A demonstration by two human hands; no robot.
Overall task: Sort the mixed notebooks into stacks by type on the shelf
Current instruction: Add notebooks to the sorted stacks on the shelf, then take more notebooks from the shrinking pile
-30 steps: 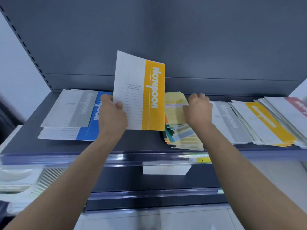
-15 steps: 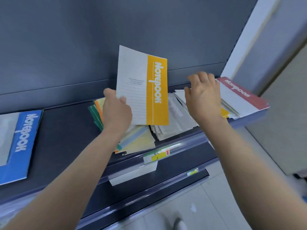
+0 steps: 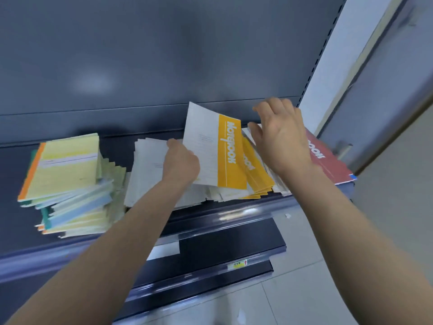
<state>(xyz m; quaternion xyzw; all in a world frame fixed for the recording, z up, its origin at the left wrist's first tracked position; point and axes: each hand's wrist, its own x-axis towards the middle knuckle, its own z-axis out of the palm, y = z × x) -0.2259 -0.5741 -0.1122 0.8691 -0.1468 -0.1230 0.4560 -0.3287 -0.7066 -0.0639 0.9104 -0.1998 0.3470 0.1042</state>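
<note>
My left hand point(image 3: 181, 164) grips a white notebook with a yellow band point(image 3: 214, 146) by its lower left edge, tilted just above a fanned pile of yellow-banded notebooks point(image 3: 256, 177). My right hand point(image 3: 282, 134) hovers with relaxed, spread fingers over the right side of that pile, next to a red-banded notebook point(image 3: 328, 165) at the shelf's right end. A pile of grey-white notebooks point(image 3: 146, 170) lies left of my left hand. Further left sits a messy stack of pastel yellow, green and blue notebooks point(image 3: 70, 179).
The dark shelf point(image 3: 14, 207) has a clear plastic price rail point(image 3: 246, 213) along its front edge. A grey back panel point(image 3: 164, 55) rises behind. Lower shelves point(image 3: 229, 249) jut out below, over a tiled floor. A pale upright and wall stand at the right.
The view has swung right along the shelf. My left hand has carried the yellow-banded notebook right and lowered it onto the yellow pile. My right hand has moved right, over that pile.
</note>
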